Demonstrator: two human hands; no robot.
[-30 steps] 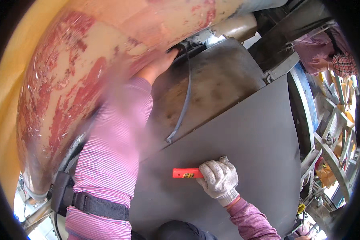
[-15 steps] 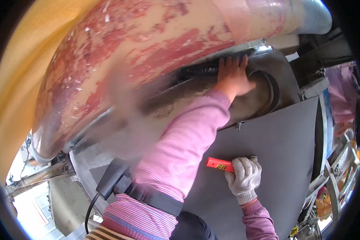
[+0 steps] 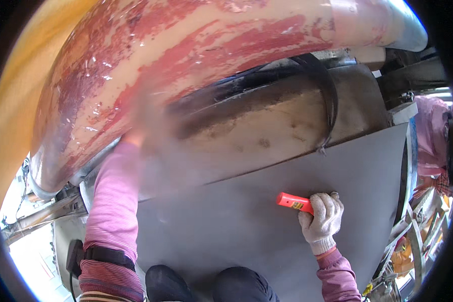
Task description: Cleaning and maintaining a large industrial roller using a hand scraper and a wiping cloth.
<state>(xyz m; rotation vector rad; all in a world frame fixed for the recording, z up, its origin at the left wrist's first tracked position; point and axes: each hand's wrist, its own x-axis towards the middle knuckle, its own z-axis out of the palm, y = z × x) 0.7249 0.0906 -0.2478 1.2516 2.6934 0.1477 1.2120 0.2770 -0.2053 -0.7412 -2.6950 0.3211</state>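
My right hand (image 3: 321, 216), in a whitish knit glove, is closed around a red plastic handle with a yellow label (image 3: 295, 202). It looks like a utility knife; no blade shows. The hand is over a smooth dark grey sheet (image 3: 246, 216). My bare left hand (image 3: 135, 135) reaches out at the left, beside the lower edge of a large curved mould (image 3: 186, 65) mottled red and cream. A hazy smear covers its fingers. Behind the grey sheet's far edge lies a brown, stained surface (image 3: 267, 126), crossed by a curved black strap (image 3: 329, 95).
My knees (image 3: 241, 284) are at the sheet's near edge. Yellow-orange material (image 3: 15, 116) rises at the far left. Metal bars and scrap pieces (image 3: 420, 236) crowd the right side. Pink cloth (image 3: 430, 136) shows at the right edge.
My left hand has swung from the far edge near the black strap to the left, beside the mould. The right hand has shifted slightly right in view, still holding the red handle.
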